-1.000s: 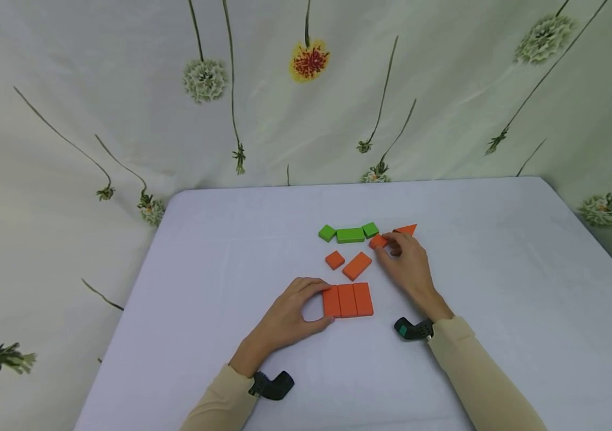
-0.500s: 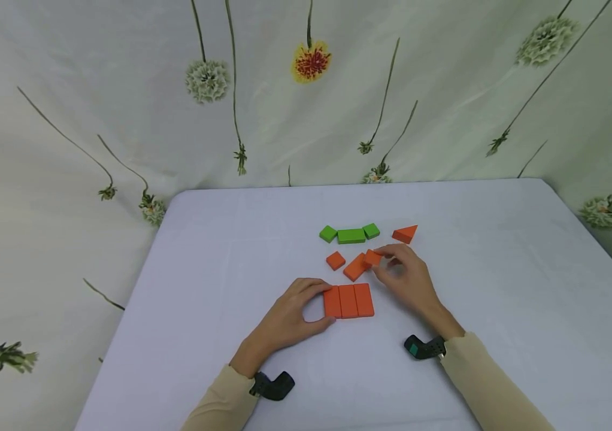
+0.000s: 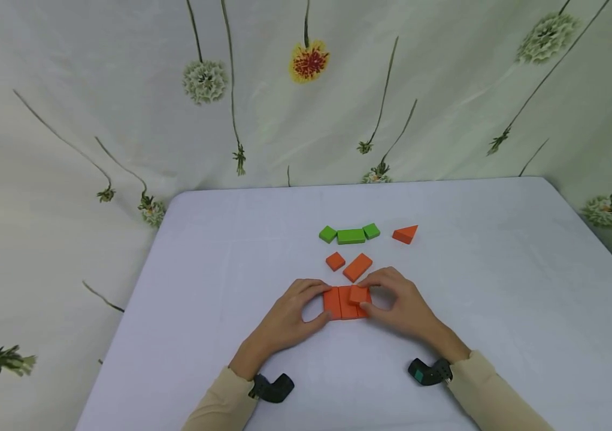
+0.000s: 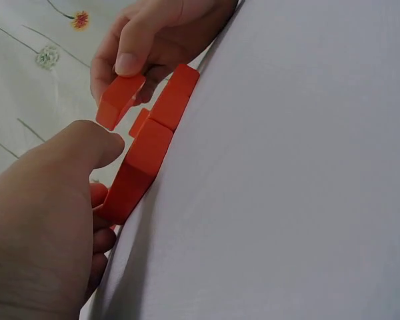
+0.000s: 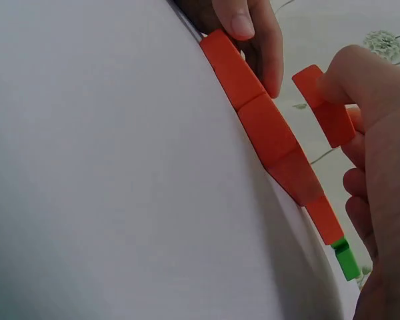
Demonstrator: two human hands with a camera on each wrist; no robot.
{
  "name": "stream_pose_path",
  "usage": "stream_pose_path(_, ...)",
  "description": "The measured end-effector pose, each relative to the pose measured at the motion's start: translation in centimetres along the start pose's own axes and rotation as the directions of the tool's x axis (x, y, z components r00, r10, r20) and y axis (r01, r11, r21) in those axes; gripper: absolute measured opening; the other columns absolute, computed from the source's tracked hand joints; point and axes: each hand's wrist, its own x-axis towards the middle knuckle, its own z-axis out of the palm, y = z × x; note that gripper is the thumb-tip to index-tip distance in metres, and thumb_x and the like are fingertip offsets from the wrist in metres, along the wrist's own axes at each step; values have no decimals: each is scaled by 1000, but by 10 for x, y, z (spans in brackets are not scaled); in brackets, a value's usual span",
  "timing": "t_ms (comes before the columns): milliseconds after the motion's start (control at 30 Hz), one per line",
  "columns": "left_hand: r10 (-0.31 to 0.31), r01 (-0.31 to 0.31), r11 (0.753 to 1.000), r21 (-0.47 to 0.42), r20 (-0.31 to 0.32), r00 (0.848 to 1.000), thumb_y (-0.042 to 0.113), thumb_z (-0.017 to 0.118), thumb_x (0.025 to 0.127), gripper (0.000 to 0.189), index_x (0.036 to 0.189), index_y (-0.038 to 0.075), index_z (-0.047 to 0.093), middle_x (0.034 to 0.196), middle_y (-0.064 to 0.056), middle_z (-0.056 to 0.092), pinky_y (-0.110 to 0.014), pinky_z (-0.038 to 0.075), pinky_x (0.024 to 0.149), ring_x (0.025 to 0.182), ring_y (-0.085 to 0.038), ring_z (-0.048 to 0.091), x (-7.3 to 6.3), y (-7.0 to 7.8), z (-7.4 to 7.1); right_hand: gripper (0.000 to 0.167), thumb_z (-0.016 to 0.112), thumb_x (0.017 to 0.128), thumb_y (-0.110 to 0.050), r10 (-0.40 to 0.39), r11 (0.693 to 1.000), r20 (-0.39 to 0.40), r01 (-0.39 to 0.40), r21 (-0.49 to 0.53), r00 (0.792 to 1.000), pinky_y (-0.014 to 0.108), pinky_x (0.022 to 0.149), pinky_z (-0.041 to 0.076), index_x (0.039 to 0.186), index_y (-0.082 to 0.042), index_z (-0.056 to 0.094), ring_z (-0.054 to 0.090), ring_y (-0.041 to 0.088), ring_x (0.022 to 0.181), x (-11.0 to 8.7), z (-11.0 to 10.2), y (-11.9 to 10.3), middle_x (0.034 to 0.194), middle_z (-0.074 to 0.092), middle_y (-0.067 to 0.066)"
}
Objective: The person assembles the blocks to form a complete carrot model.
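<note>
While the tabletop (image 3: 500,251) is used as the working surface, the left hand (image 3: 283,317) is positioned with finger and thumb clamped on the left end of the row of three orange blocks (image 3: 345,310). By the grip of the right hand (image 3: 405,305), the held orange block (image 3: 358,295) is pinched and suspended above the row's right end, without contact. If uneven pressure is applied by the left grip, the row may be skewed or separated. If the right hand is advanced too far, the loose oblong block (image 3: 357,267), lying just beyond the row, may be knocked. If the pinch is released too early, the held orange block may be dropped crooked. The row's right end is partly covered; several left fingers are partly hidden. The green piece (image 5: 347,261) in the right-wrist view cannot be matched with certainty.
</note>
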Motion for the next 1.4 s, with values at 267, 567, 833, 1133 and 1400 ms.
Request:
stream_pose_path(267,-11,11,1000,0,-10,1000,25,74,95,44,135,11,66,138,-1,61,-40,50,111,132,-17,53,-2,0,-1,40,86,80,-8,-107,994,66,106,27,992,22,91,54,115,-23,73,60,10,106,-2,7,-12,110,68,-8)
stream_pose_path(567,5,-5,1000,12,-5,1000,24,75,95,44,135,11,65,138,-2,61,-39,50,111,132,-18,53,-1,0,-1,36,85,81,-14,-171,985,160,168,32,972,22,93,52,113,-23,73,58,9,110,-5,13,-15,112,68,-12)
stream_pose_path(833,15,-15,1000,9,-8,1000,24,74,95,43,135,11,65,137,-1,61,-39,50,110,131,-17,53,1,-1,0,32,84,84,-18,-213,977,203,214,19,956,25,95,52,113,-24,73,57,8,111,-5,14,-14,110,66,-14)
stream_pose_path(1133,14,-14,1000,16,-9,1000,23,75,95,43,135,11,66,136,-1,62,-39,50,110,131,-17,53,1,-1,0,30,86,81,-16,-241,967,225,254,-30,944,26,94,52,108,-20,74,56,10,110,-3,15,-16,107,65,-11)
stream_pose_path(1400,14,-14,1000,5,-5,1000,24,74,95,42,135,11,66,137,-1,61,-39,49,111,131,-17,53,1,0,0,27,86,81,-17,-264,958,231,283,-51,936,28,98,51,103,-22,73,55,13,114,-3,15,-16,106,64,-11)
